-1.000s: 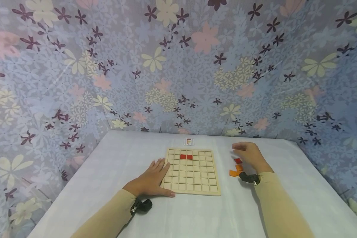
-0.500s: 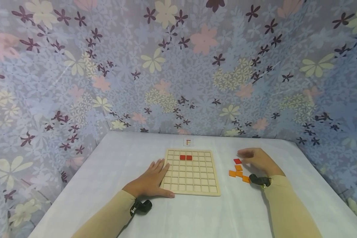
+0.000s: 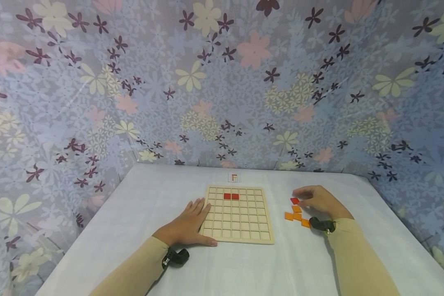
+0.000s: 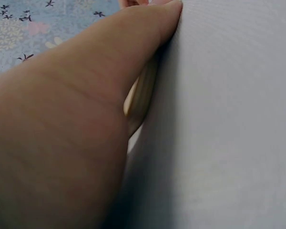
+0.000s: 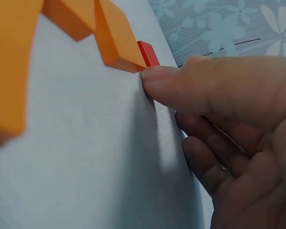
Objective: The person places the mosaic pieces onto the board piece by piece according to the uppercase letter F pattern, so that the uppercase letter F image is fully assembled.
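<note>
Left hand (image 3: pixel 186 223) spread on left edge of the board (image 3: pixel 237 225), as before. Right hand (image 3: pixel 321 200), thumb and fingers parted, has shifted closer to the loose red tile (image 3: pixel 294 200) on the table (image 3: pixel 251 271); contact unclear.

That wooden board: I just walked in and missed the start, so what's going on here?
A person rests the left hand at the near left corner of the wooden board, where two red tiles sit side by side. The right hand is at a loose red tile; whether it grips it is hard to tell. Four orange tiles lie nearby, and a small card lies beyond the board.
</note>
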Available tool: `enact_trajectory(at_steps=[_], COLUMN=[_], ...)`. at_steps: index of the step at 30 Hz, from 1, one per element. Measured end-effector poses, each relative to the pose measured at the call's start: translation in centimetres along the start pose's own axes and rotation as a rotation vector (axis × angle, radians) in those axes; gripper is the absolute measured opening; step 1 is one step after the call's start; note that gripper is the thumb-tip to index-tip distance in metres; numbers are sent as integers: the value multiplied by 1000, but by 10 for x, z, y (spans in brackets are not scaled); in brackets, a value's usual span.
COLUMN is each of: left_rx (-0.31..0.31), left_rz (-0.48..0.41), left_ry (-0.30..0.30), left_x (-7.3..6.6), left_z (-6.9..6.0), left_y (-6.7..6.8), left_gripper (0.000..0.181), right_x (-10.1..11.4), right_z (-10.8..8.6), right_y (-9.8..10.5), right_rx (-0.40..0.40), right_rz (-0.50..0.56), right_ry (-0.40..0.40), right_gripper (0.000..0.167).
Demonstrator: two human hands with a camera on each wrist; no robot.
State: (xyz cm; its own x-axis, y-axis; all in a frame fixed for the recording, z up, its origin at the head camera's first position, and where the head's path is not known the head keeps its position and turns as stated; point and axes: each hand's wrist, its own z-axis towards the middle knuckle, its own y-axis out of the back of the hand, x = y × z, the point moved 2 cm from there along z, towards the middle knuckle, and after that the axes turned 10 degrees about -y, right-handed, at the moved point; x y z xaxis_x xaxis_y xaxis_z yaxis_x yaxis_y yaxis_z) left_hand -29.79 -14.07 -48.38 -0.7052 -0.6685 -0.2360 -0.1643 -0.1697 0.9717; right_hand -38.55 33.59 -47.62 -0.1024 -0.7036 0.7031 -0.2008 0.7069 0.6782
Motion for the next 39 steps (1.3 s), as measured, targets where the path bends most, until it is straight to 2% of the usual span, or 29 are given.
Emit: enact_trajectory(at_steps=[16, 39], left_rx=[2, -11], left_rz=[-10, -22], left_ry=[4, -7], left_x=[0, -3], left_z=[0, -1], left_y=[0, 3], left_gripper=[135, 131], right_x=[0, 7], right_z=[0, 1], right_y=[-2, -4], right_rx=[-53, -90], right_rz=[-68, -61], right_ry=[35, 14], right_gripper=[34, 44])
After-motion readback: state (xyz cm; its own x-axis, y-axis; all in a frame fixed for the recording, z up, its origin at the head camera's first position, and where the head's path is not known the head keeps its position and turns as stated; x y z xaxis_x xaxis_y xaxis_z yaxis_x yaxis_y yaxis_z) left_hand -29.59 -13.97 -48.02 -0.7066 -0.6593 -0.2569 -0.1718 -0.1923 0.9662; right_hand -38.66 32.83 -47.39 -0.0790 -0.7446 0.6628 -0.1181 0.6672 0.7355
